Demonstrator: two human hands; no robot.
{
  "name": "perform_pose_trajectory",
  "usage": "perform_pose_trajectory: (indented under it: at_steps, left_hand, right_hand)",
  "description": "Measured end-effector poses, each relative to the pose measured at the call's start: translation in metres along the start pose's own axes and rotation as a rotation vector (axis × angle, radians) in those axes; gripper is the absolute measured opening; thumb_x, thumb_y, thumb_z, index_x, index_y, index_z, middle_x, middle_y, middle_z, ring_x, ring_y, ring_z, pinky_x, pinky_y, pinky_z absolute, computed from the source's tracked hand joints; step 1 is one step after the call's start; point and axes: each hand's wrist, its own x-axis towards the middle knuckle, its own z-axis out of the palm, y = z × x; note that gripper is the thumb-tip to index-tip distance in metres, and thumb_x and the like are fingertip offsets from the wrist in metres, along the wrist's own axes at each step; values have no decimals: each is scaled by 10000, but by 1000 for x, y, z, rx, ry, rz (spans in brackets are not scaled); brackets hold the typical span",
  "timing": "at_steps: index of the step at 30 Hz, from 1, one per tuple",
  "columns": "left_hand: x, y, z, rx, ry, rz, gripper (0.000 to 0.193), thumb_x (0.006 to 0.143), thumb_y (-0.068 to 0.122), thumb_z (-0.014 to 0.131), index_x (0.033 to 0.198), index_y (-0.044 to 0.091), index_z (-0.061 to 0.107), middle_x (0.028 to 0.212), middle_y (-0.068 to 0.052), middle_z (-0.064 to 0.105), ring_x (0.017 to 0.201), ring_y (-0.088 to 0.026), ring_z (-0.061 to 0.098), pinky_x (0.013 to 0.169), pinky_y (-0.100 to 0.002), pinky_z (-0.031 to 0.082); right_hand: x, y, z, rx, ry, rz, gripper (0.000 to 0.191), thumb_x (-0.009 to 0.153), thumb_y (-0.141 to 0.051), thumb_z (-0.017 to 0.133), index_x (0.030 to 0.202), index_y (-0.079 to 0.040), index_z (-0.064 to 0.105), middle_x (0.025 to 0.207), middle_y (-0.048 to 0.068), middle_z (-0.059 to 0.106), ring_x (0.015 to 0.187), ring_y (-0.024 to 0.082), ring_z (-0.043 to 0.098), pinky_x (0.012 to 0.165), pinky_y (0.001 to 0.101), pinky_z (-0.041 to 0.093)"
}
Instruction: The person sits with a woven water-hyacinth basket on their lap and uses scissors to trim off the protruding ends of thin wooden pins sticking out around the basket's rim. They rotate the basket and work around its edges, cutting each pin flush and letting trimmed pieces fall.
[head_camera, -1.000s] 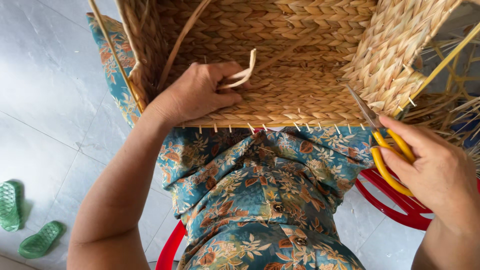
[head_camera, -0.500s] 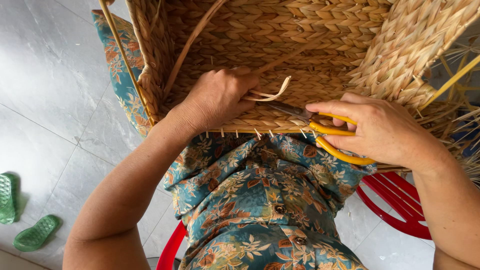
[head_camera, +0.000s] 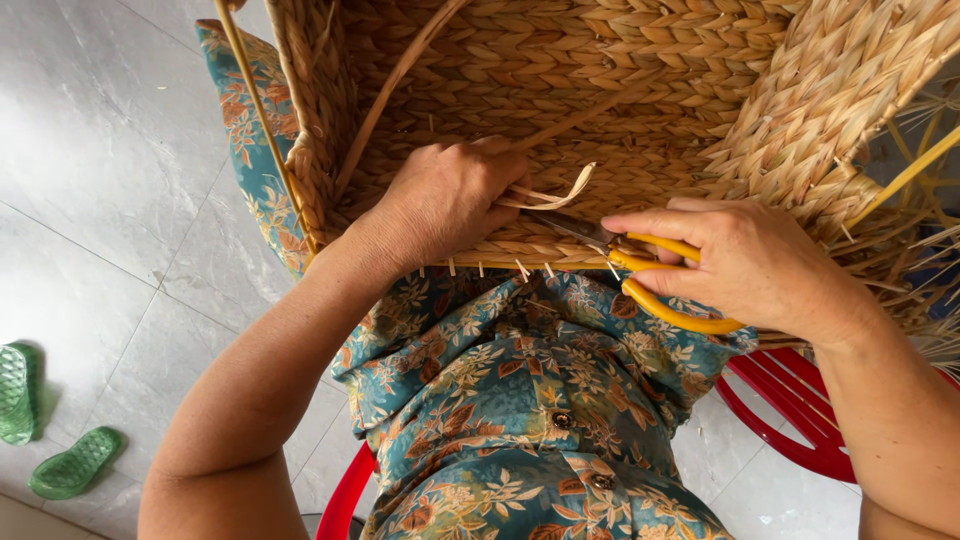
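A large woven straw basket (head_camera: 620, 90) rests on my lap, its inside facing me. My left hand (head_camera: 450, 195) presses on the weave and pinches a loose pale straw strip (head_camera: 560, 192) that curls up from it. My right hand (head_camera: 745, 260) is closed around yellow-handled scissors (head_camera: 650, 275). Their dark blades point left and reach the base of the strip, right beside my left fingers. Short cut stubs stick out along the basket's near edge (head_camera: 520, 268).
I sit on a red plastic chair (head_camera: 790, 420) in a floral blue dress. Grey floor tiles (head_camera: 110, 180) lie to the left, with a pair of green sandals (head_camera: 50, 440) at the lower left. Loose straw stalks (head_camera: 920, 280) bristle at the right.
My right hand has brought the scissors from the lower right up and leftwards to the strip. My left hand has kept its hold on the strip.
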Motion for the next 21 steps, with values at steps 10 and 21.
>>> perform_pose_trajectory:
  at_steps: [10,21]
  left_hand:
    - [-3,0,-2,-10,37,6,178,897,258,720,961,106,656,967,-101,706,864,-356,697,689,-485,551]
    - [-24,10,-44,74,276,-255,281,967,221,675,1161,19,650,938,-196,718,809,-401,703,682,-491,561]
  right_hand:
    - [-7,5,12,170,91,-178,537,783,-296,769,1307,-224,678,885,60,755,684,197,723,619,349,560]
    - [-10,-3,0,132,-10,-36,687,727,-379,852,1374,-308,632,1087,15,761,856,187,772,733,350,604]
